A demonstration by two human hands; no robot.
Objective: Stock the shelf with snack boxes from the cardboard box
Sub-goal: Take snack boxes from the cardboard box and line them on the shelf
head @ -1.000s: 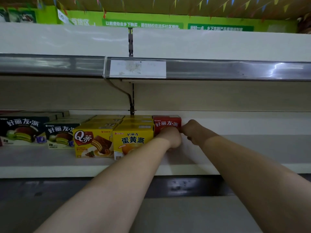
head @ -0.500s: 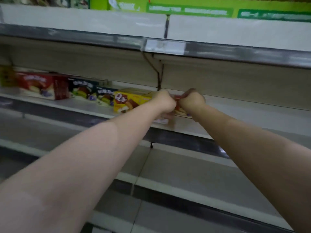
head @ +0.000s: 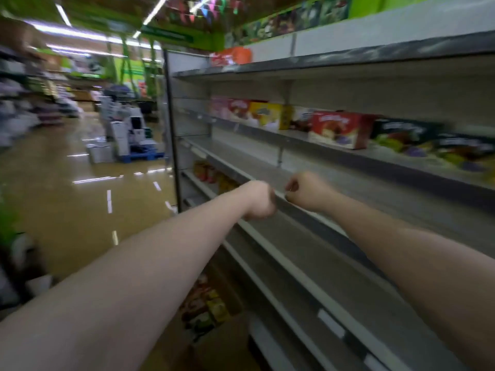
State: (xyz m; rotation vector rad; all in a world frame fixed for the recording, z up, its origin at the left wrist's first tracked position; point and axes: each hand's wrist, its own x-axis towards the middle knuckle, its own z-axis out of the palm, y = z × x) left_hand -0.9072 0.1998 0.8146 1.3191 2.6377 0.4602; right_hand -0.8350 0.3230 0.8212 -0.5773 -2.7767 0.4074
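Both my arms reach out in front of the shelf unit. My left hand (head: 258,200) and my right hand (head: 305,190) are curled into fists and hold nothing, hovering over the edge of a bare middle shelf (head: 302,236). One shelf up (head: 294,139) stands a blurred row of snack boxes, among them a red snack box (head: 338,133) and a yellow one (head: 265,113). Below my left forearm, the open cardboard box (head: 227,341) sits on the floor with several snack boxes (head: 205,303) inside.
The aisle floor (head: 67,183) stretches away to the left, with a stack of white goods on a blue pallet (head: 128,137) in the distance. Further shelves line the far left. An orange pack (head: 235,56) lies on the top shelf.
My head has swung left, so the aisle and the cardboard box come into view. Both hands have left the red box on the shelf and pulled back lower, empty.
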